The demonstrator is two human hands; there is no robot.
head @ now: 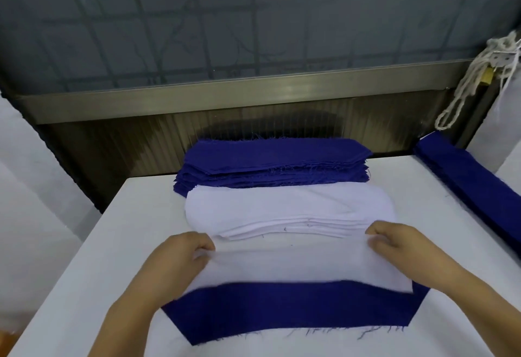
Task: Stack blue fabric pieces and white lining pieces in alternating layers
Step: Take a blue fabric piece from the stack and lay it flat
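Head view: a white lining piece (296, 266) at lower centre is pinched at its left end by the left hand (180, 252) and at its right end by the right hand (394, 239), fingers curled. It is laid over a blue fabric piece (296, 308) on the tabletop (112, 244). A white lining stack (287, 210) and a blue fabric stack (273, 159) are seen behind, at centre.

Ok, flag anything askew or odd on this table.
The white lining piece held by the left hand and right hand sits offset on the blue fabric piece, leaving its near strip uncovered. Blue edges are frayed.
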